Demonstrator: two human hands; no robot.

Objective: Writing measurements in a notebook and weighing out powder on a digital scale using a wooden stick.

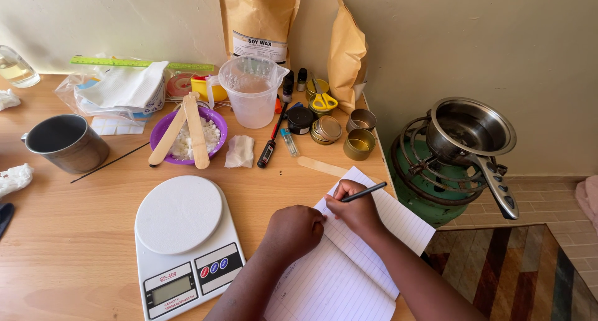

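Observation:
My right hand (354, 210) grips a black pen (364, 192), its tip on the upper left of an open lined notebook (364, 268) at the table's right edge. My left hand (293, 229) is closed in a fist and rests on the notebook's left edge, beside the right hand. A white digital kitchen scale (184, 243) with a round platform sits just left of my left forearm.
A purple bowl (163, 129) of white wax flakes with two wooden sticks, a clear plastic jug (252, 90), a metal mug (65, 142), small tins (359, 143), a black probe thermometer (270, 144) and two brown bags stand behind. A saucepan (471, 131) sits on a green gas burner off the table's right.

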